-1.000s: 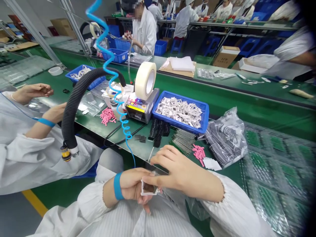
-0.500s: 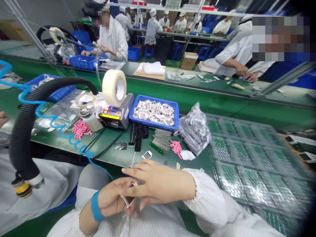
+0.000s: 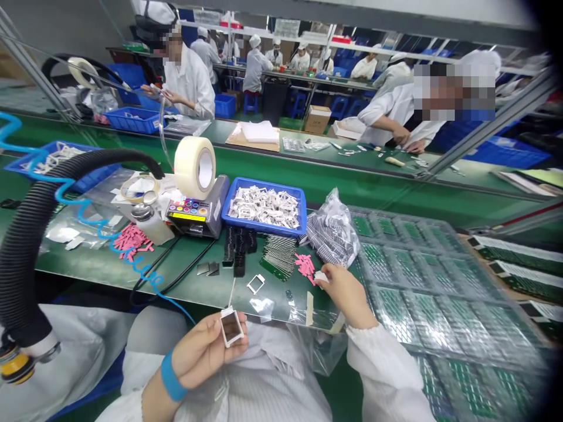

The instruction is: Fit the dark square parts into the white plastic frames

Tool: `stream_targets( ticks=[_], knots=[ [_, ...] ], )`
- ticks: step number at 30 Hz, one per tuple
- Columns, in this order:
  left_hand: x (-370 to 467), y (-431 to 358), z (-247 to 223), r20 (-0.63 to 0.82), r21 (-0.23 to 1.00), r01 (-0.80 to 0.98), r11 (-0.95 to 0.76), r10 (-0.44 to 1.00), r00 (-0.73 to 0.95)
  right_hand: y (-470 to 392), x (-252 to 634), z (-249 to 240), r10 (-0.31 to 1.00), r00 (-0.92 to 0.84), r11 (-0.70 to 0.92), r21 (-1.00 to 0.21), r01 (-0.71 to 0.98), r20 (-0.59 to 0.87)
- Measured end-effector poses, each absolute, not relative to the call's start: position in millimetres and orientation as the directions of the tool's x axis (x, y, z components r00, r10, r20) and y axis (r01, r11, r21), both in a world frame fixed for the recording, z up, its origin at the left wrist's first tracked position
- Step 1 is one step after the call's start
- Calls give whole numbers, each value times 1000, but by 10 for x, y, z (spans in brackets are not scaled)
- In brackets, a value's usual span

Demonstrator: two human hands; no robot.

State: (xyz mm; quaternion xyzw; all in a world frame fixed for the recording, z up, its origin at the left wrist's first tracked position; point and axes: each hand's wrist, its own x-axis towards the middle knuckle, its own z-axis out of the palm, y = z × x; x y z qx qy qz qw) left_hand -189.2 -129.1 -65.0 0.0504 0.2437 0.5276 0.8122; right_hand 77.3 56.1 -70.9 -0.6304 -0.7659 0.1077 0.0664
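My left hand (image 3: 204, 351), with a blue wristband, holds a small white frame with a dark screen (image 3: 231, 328) above my lap. At the small white pieces (image 3: 322, 278) on the green bench, my right hand (image 3: 349, 296) has its fingers pinched together; what lies between the fingertips is too small to make out. Pink strips (image 3: 305, 267) lie just left of these fingers. Another white frame (image 3: 255, 284) rests on the bench between the hands. Beside it are a stack of green boards (image 3: 278, 258) and black parts (image 3: 240, 249).
A blue tray (image 3: 303, 205) holds many white frames. Left of it stand a tape roll (image 3: 193, 167) on a device (image 3: 197, 214), and a black hose (image 3: 17, 234). At right are a plastic bag (image 3: 334, 231) and clear trays of boards (image 3: 409, 281). People work across the bench.
My right hand has left my left hand and moved right to the white pieces. The screen in the frame in my left hand now shows. The whole view has shifted slightly.
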Motion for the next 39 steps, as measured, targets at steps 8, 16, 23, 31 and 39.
stream_targets(
  ticks=[8,16,23,31,39],
  knots=[
    [-1871,-1259,-576,-259,467,-836,290,948,184,475,605,-363,969,-234,232,-582,780,72],
    [-1799,-1280,-329,-129,504,-843,187,982,141,-215,-401,71,725,-677,281,-951,130,122],
    [-1866,-1360,-336,-207,515,-853,86,978,-26,-298,-634,-29,617,-658,627,-775,81,431],
    [-1814,-1310,-301,-202,630,-776,44,973,-109,-399,-702,-168,673,-585,627,-769,126,453],
    [-2008,-1285,-342,-177,574,-814,-88,957,-228,-349,-369,-243,745,-590,530,-814,239,312]
  ],
)
